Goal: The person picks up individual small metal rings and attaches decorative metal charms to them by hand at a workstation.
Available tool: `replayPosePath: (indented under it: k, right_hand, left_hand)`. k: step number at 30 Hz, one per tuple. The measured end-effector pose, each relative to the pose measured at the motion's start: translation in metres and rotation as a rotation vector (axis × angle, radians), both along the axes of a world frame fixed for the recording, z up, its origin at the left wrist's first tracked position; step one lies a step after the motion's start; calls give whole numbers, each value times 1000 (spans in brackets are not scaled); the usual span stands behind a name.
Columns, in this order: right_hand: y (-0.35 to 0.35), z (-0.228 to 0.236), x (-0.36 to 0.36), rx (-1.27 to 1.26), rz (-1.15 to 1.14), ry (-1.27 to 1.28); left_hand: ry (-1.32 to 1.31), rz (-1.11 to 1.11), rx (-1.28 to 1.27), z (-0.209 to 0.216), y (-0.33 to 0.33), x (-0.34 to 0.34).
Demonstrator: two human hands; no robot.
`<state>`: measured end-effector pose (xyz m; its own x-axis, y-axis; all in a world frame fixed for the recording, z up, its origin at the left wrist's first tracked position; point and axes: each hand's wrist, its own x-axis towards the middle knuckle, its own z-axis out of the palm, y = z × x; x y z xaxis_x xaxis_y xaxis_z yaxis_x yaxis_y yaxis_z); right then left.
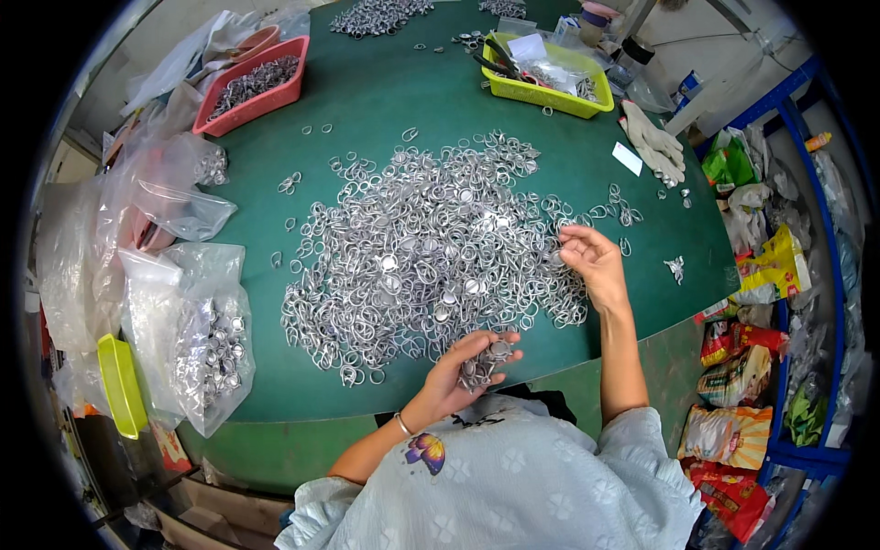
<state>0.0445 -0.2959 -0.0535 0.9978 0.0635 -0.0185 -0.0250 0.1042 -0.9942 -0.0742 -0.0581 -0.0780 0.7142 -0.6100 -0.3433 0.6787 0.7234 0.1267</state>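
Note:
A wide heap of silver-coloured metal rings (pixel 431 247), some with round flat tops, covers the middle of the green table. My left hand (pixel 449 374) is palm up at the near edge of the heap, its fingers curled round a small clump of rings (pixel 480 368). At the right edge of the heap is my right hand (pixel 594 264), with thumb and fingertips drawn together by the outermost rings. Whatever is between those fingertips is too small to make out. A few loose rings (pixel 623 211) lie just beyond the right hand.
A red basket (pixel 203 117) of small metal parts stands far left, a yellow-green basket (pixel 550 98) with pliers (pixel 500 60) far right. Clear plastic bags (pixel 151 321) line the left edge. A glove (pixel 653 142) lies at the right, near a blue shelf frame (pixel 796 119).

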Motion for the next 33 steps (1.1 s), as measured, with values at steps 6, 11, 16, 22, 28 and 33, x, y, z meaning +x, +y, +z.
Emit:
replayPosePath:
  k: [6,11,16,22,28,33]
  right_hand:
    - [-8,2,0,140,-39,110]
    - [2,7,-8,57,46,60]
    - [44,40,-50,110,485,324]
    - [59,37,-28,-671,229,-424]
    - [86,6,-28,-949,456,-665]
    - [80,2,-23,-952,398,-734]
  left_hand:
    - [2,-7,-1,0,0,1]
    - [-21,-3,35,-3,-2,1]
    - [-9,-60,-66,18,-3,7]
    - [-145,-137,11,-8,-3,-2]
    - [-205,-156,-2,-2,1,-3]
    - [-173,-134,26,-5,2,-5]
